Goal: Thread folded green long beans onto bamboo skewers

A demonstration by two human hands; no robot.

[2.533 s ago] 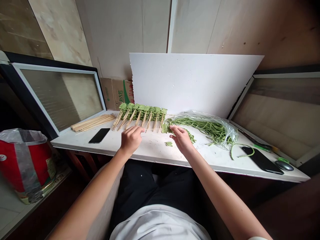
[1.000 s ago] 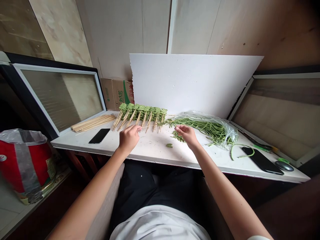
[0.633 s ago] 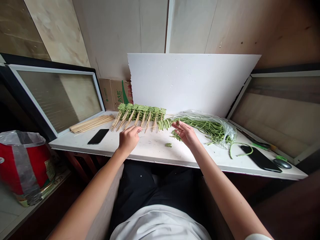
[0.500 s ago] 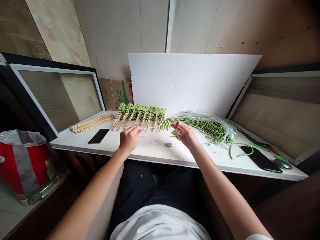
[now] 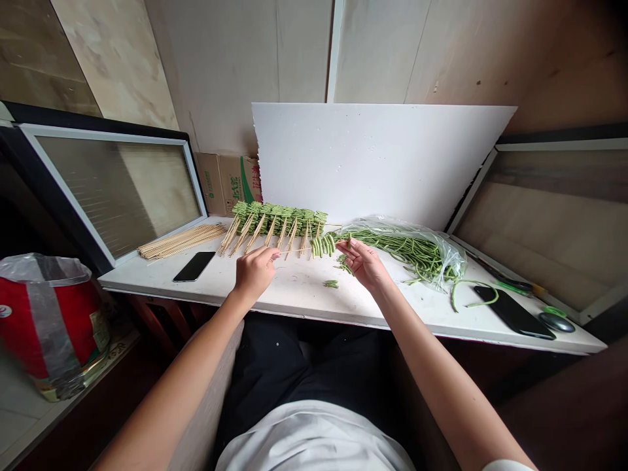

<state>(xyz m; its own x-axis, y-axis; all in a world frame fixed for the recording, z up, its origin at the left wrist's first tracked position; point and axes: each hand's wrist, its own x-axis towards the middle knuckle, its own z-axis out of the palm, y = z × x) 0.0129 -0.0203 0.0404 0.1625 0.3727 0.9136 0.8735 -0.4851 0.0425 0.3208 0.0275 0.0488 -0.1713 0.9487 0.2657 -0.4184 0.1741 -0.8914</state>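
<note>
My left hand (image 5: 255, 269) is closed around the blunt end of a bamboo skewer (image 5: 296, 250), which points right. Several short green bean pieces (image 5: 322, 246) are threaded side by side near its far end. At the skewer's tip, my right hand (image 5: 366, 263) pinches one more bean piece (image 5: 349, 239) between thumb and fingers; its other fingers are half curled. Loose cut bean pieces (image 5: 331, 284) lie on the white table below, with more beside the right hand. Behind the hands, finished bean skewers (image 5: 279, 219) are stacked in a row, sticks facing me.
Bare skewers (image 5: 179, 241) lie at left near a phone (image 5: 194, 267). At right are long beans (image 5: 412, 252) in a plastic bag (image 5: 449, 261), another phone (image 5: 513, 313) and a dark rounded object (image 5: 556, 322). A white board (image 5: 383, 163) stands behind; a lined red bin (image 5: 59, 320) is lower left.
Almost nothing differs. Both hands keep their hold on the skewer and bean piece; the view has shifted very slightly.
</note>
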